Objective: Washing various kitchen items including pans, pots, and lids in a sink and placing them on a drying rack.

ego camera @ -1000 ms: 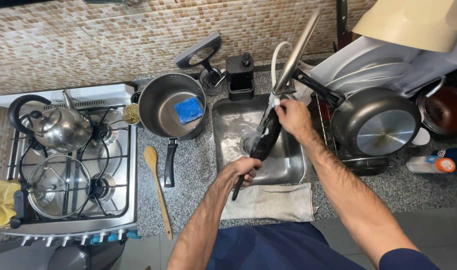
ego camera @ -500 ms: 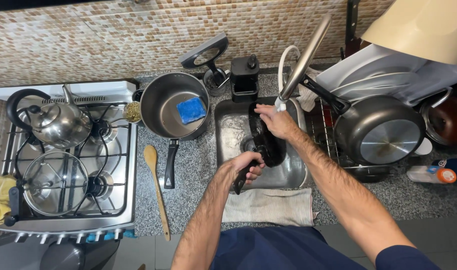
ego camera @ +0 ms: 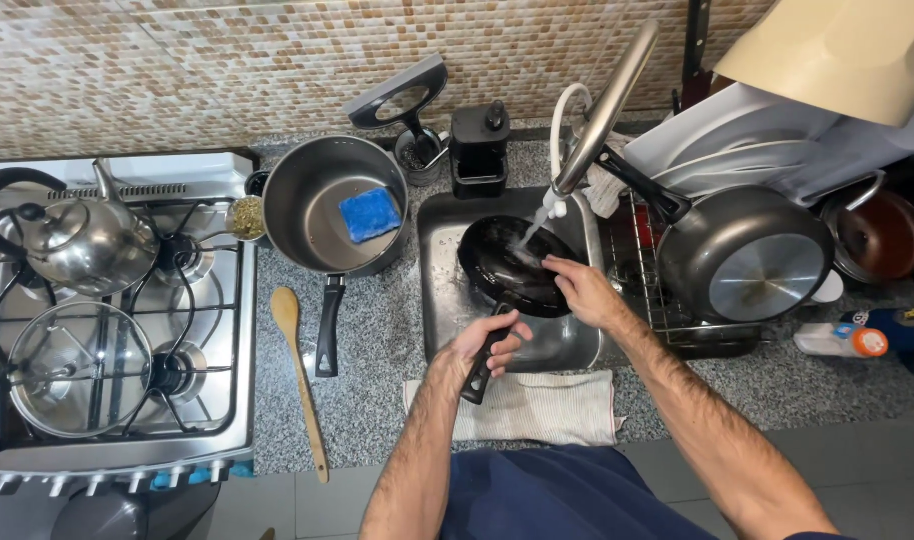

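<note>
Left hand: wrapped tight round the black handle, nearest the body.
Right hand: flat on the pan's rim, fingers spread, not gripping.
Black frying pan: between both hands, tipped over the sink, under running water.
Slip risk: wet handle, could twist loose and bang down.
Splash risk: water bouncing off the tilted pan, likely onto the striped cloth just below the hands.
Bump risk: full drying rack just right of the right hand; grey pot with blue sponge left of the left hand.
</note>
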